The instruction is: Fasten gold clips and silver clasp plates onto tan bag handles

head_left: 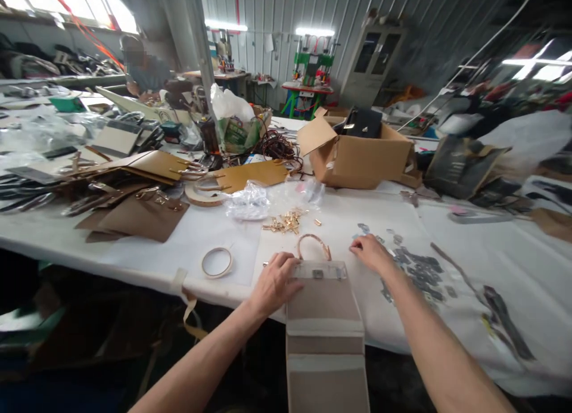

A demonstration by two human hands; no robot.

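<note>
Bag panel point(324, 300) overhangs the counter point(379, 320), left hand point(277, 279) holding its corner; right hand point(372, 252) pinches near metal plates point(422, 270), whether on one I cannot tell; overhanging weight could drag the panel down if the left hand loosens

Smooth, matt, leather-like beige bag panel point(322, 306), glossy gold-toned metal fittings point(289, 222), small grey plates point(420, 270) with a dull metallic shine, crinkled glossy clear plastic bag point(247, 203), matt brown cardboard box point(366, 161), papery masking tape roll point(217, 275), ribbed metal-looking wall point(268, 11).
</note>
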